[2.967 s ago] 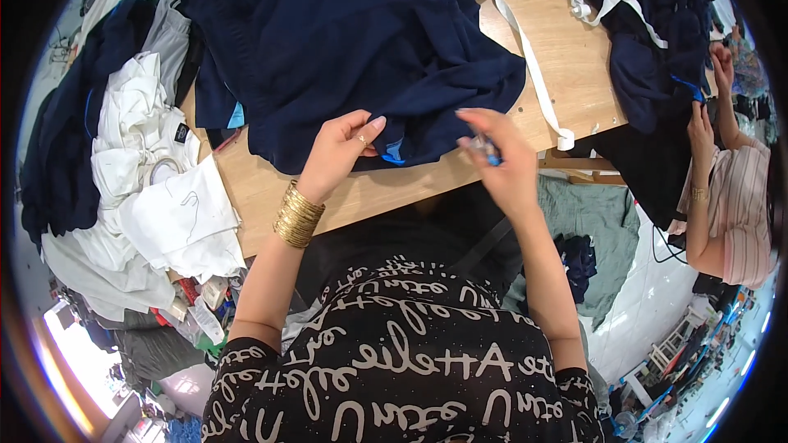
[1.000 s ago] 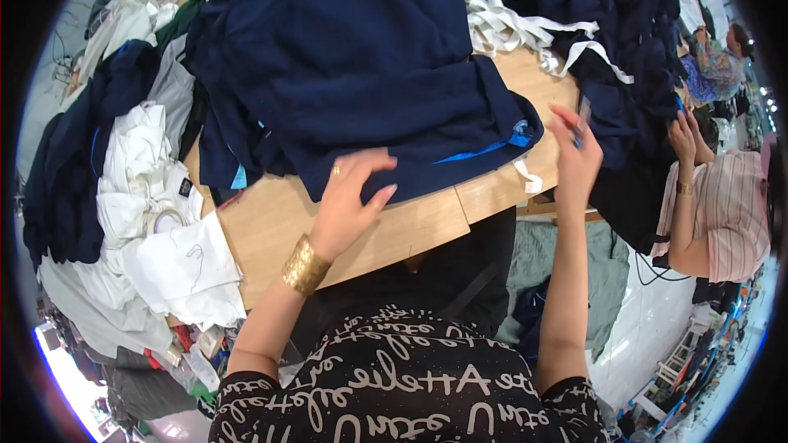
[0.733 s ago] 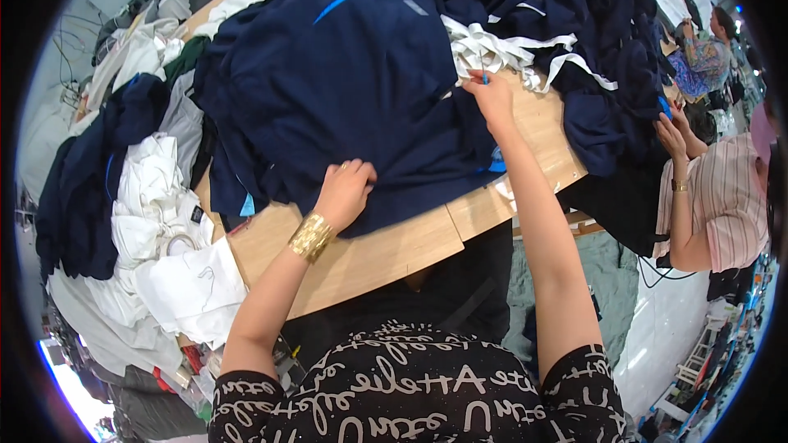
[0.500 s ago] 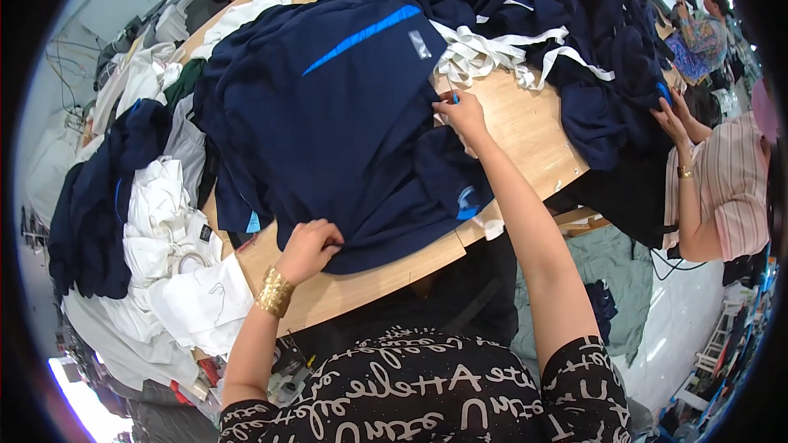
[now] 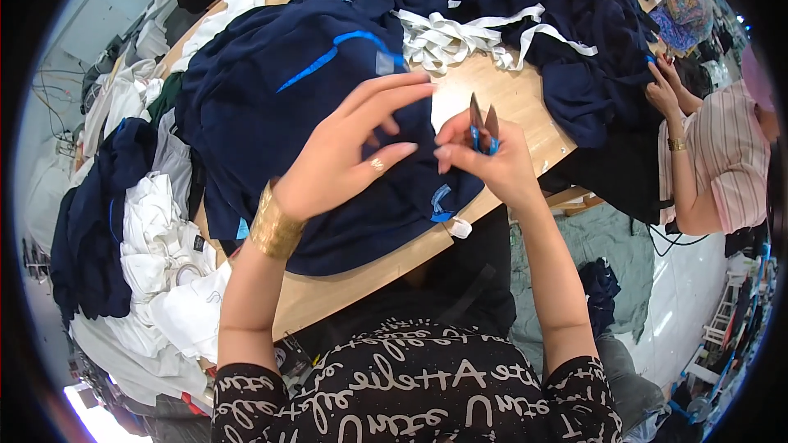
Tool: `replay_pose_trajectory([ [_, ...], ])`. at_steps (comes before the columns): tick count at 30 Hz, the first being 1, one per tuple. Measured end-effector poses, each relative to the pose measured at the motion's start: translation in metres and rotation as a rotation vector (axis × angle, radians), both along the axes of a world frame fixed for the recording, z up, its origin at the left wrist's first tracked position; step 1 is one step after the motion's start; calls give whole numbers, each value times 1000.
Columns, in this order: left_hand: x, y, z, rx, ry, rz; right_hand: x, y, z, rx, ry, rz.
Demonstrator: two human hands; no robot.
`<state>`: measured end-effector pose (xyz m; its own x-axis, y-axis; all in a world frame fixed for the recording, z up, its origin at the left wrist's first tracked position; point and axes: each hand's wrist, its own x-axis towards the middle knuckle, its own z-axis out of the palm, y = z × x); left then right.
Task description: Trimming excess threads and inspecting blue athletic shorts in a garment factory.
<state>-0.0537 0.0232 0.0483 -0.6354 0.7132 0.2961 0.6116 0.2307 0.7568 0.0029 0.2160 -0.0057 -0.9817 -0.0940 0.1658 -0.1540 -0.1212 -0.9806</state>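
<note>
A dark navy garment (image 5: 254,131) with a bright blue strip lies spread on the wooden table in front of me. Small blue-handled scissors (image 5: 485,143) sit in my right hand (image 5: 509,166), their pointed blades up and apart. My right thumb and forefinger come together just right of the garment. Above the cloth hovers my left hand (image 5: 341,148), open, its fingers stretched toward my right hand and holding nothing. A small pale label (image 5: 384,63) shows near the garment's far right edge, and a light blue patch (image 5: 442,203) near its lower right corner.
White tape (image 5: 447,39) lies in a tangle on the table (image 5: 525,102), beyond my right hand. More navy garments (image 5: 566,0) are heaped behind it. White garments (image 5: 156,230) hang at the left edge. A co-worker in a striped shirt (image 5: 710,156) handles navy cloth at the right.
My left hand has lifted off the garment's near edge and moved up and right toward my right hand. My right hand has come nearer and turned, showing the scissors' blades.
</note>
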Motion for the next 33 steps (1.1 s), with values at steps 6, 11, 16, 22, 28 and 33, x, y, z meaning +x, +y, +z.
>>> replay_pose_trajectory([
  [6,-6,7,15,-169,300,-234,32,10,22,260,128,-23],
  [11,22,-20,8,-110,-290,-233,50,-5,27,-13,-105,160],
  [16,31,-40,-1,-134,-659,-123,54,-17,27,-141,-223,104],
  [22,45,-58,-12,-31,-871,-77,56,-27,28,-162,-264,99],
  [28,48,-64,-12,24,-881,-80,58,-33,31,-146,-275,109],
  [33,49,-69,-9,99,-947,-75,56,-36,30,-141,-268,112],
])
